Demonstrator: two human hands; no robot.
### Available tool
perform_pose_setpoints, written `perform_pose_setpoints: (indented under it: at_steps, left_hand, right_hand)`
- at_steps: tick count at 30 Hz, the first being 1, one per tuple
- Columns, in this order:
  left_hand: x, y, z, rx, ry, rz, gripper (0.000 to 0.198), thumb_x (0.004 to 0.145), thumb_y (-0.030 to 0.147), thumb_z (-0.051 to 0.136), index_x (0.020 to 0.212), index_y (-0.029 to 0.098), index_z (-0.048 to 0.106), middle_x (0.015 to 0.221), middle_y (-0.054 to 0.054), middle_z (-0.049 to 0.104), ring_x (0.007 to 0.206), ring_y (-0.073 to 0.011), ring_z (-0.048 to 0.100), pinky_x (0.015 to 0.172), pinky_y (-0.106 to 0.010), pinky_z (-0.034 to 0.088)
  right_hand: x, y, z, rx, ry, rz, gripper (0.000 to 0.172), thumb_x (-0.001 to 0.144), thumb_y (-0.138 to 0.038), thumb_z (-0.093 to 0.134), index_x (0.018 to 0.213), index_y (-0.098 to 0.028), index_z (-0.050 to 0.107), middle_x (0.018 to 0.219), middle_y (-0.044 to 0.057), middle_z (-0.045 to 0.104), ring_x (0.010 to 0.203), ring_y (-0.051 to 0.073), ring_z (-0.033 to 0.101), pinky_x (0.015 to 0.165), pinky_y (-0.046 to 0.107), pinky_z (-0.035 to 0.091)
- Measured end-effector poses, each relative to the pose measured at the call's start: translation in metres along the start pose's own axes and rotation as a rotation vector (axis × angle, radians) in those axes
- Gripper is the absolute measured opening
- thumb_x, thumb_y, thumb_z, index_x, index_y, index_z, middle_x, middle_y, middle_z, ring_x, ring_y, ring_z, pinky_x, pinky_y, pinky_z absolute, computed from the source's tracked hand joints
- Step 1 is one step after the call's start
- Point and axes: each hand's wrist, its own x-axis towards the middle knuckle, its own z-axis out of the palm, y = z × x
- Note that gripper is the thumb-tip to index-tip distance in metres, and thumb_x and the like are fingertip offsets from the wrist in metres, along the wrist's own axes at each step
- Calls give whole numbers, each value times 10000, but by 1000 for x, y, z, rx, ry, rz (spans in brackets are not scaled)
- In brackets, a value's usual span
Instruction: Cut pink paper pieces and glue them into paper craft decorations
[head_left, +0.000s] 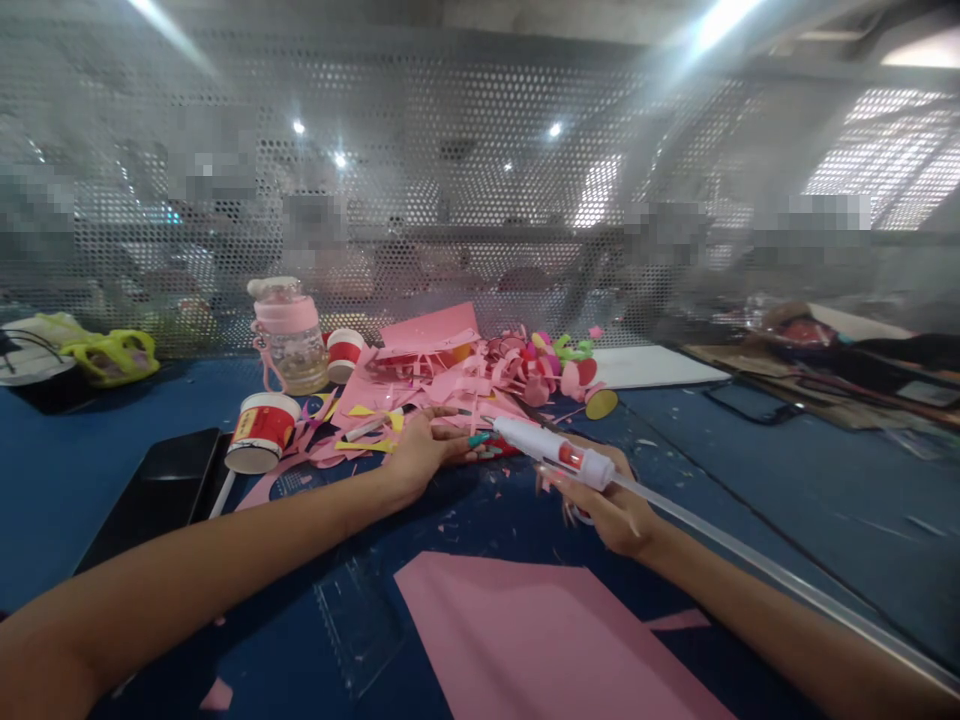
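Note:
My left hand [420, 455] reaches in from the left, its fingers pressed together at the edge of a pile of pink paper scraps [442, 380]. A red piece [510, 443] shows by its fingertips; what they pinch is too small to make out. My right hand [615, 500] is wrapped round a white glue gun [551, 450], whose tip points left, close to the left fingertips. A long translucent glue stick [750, 555] runs from its back end over the right forearm. Below both hands lies a large pink sheet [547, 630].
Left of the pile are two red-and-white paper cups [262, 430], [345, 355], a pink-lidded bottle [289, 335] and a black phone [165, 480]. A clear ruler [356, 625] lies nearer. White paper [656, 366] is at the back right, before a perforated metal screen [480, 180].

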Motion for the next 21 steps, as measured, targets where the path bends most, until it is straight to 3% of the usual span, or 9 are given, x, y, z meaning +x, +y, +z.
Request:
perform_pose_setpoints:
  at_steps: [4, 6, 8, 12, 16, 21]
  left_hand:
    - [2, -2, -1, -40, 48, 6, 449, 635, 23, 705, 976, 140, 437, 636, 4, 648, 580, -145, 660, 597, -251, 541]
    - [1, -1, 0, -61, 95, 6, 446, 645, 20, 696, 985, 145, 434, 640, 13, 639, 573, -140, 656, 584, -249, 541]
    - [0, 1, 1, -93, 132, 25, 427, 661, 11, 677, 984, 149, 434, 651, 11, 639, 577, -138, 656, 575, -241, 539]
    - [-2, 6, 2, -160, 166, 16, 366, 712, 1, 618, 985, 156, 431, 675, -2, 646, 564, -131, 649, 572, -260, 547]
    - [-1, 6, 1, -208, 155, 10, 328, 732, -33, 572, 964, 155, 436, 602, 31, 603, 555, -117, 644, 583, -244, 548]
    - [1, 3, 0, -193, 55, -2, 372, 701, -61, 587, 982, 140, 450, 557, 47, 576, 545, -108, 637, 561, -197, 537]
  right_hand:
    - [3, -3, -6, -345, 185, -261, 150, 807, -277, 464, 682, -198, 485, 626, 26, 521, 554, 147, 504, 511, 263, 406]
    - [6, -6, -8, -594, 290, -300, 125, 810, -275, 439, 710, -202, 456, 661, 45, 517, 614, 180, 526, 540, 284, 417]
    - [9, -12, -9, -846, 325, -192, 121, 804, -290, 430, 782, -176, 466, 730, 82, 533, 628, 203, 539, 508, 290, 409]
    - [14, -27, -4, -1203, 215, 156, 272, 773, -253, 455, 973, -70, 486, 900, 170, 535, 640, 234, 582, 444, 285, 383]
    - [15, -33, 0, -1284, 82, 427, 297, 746, -143, 456, 1016, -23, 488, 904, 191, 524, 723, 271, 611, 504, 300, 425]
    - [11, -25, -2, -1313, -17, 505, 259, 721, -110, 486, 957, -13, 530, 914, 210, 528, 834, 324, 587, 620, 369, 458]
